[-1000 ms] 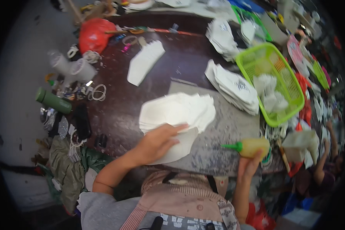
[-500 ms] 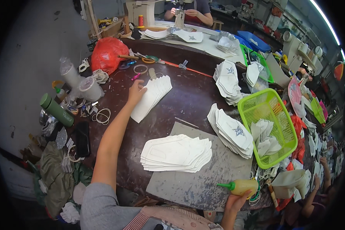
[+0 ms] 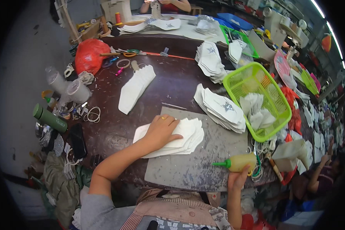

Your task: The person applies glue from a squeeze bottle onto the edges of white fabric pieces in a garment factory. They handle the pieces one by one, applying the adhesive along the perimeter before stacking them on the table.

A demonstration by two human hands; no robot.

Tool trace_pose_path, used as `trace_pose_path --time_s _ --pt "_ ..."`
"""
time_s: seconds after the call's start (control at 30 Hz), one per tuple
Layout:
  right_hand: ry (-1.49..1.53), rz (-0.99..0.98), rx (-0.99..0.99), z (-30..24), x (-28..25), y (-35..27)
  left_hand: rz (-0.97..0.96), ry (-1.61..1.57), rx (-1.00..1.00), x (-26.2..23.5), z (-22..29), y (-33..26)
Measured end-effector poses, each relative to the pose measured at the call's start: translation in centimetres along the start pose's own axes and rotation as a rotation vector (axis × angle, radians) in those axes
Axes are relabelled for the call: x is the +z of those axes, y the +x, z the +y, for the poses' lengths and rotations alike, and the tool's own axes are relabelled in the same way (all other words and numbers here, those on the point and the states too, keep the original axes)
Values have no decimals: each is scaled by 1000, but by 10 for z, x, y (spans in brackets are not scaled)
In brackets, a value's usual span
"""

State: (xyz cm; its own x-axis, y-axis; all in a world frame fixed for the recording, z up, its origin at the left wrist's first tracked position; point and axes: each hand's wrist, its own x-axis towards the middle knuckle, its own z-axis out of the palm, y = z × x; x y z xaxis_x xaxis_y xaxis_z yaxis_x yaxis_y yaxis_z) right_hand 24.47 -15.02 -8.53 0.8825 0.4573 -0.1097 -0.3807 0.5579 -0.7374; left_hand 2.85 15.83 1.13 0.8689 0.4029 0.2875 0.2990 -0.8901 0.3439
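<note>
My left hand (image 3: pixel 163 132) lies over a fanned stack of white cut pieces (image 3: pixel 191 140), its thumb apart from the other fingers and a ring on one finger. The stack rests partly on a grey board (image 3: pixel 168 168), and my hand hides its middle. Closed round a squeeze bottle (image 3: pixel 242 162) of yellowish liquid is my right hand (image 3: pixel 238 179), at the board's right side. The bottle lies almost level, its green nozzle pointing left. Farther off to the left, a second fanned stack of white pieces (image 3: pixel 136 90) lies on the dark table (image 3: pixel 172 84).
White pieces with glittery stars (image 3: pixel 222 109) lie beside a green basket (image 3: pixel 258 134) at right. A red bag (image 3: pixel 90 55), white tubs (image 3: pixel 78 91) and a green flask (image 3: pixel 50 118) stand at left. Scissors (image 3: pixel 130 53) lie toward the back; another person's hands (image 3: pixel 166 2) are beyond.
My left hand has left the far stack and come down onto the near stack. My right hand still holds the bottle. The whole view has shifted slightly.
</note>
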Motion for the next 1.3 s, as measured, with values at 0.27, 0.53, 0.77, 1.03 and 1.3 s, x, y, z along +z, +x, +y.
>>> trace_pose_path --time_s 0.27,0.53,0.77,1.03,1.3 --pt "74 -29 45 -1 4 1 303 156 153 15 8 -8" --pt "151 -64 94 -10 -3 -9 50 -443 222 -65 97 -41" --pt "-207 -113 45 -19 43 -20 -156 -217 136 30 72 -85" --pt "-403 -119 114 -5 67 -2 -85 -161 181 38 68 -89" --pt "-448 -146 103 2 71 5 -78 -165 196 43 64 -91"
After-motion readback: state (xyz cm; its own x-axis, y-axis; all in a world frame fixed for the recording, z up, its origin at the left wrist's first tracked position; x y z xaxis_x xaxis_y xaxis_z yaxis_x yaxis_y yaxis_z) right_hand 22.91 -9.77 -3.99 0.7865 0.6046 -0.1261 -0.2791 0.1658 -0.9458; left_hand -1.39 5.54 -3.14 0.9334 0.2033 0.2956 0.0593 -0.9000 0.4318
